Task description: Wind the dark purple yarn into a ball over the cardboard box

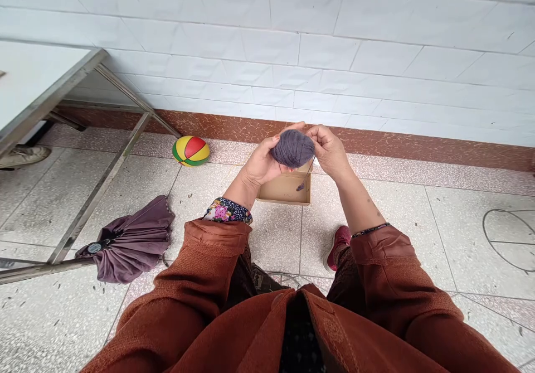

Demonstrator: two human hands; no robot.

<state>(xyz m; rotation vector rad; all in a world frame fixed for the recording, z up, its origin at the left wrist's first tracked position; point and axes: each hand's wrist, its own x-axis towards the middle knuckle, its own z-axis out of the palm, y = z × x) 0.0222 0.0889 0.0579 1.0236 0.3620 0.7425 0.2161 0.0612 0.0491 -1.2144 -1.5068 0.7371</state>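
Note:
A ball of dark grey-purple yarn rests in my left hand, whose fingers wrap round it from the left and below. At the ball's right side my right hand is closed, its thumb and forefinger pinched on the yarn strand. From that pinch the strand hangs down towards a small dark tuft of yarn over the cardboard box. The open box sits on the floor below my hands, its far part hidden behind them.
A multicoloured ball lies by the wall at the left. Nearer is a folded purple umbrella beside the metal-framed table. Another person's shoe shows at the far left. A thin wire hoop is on the floor at right.

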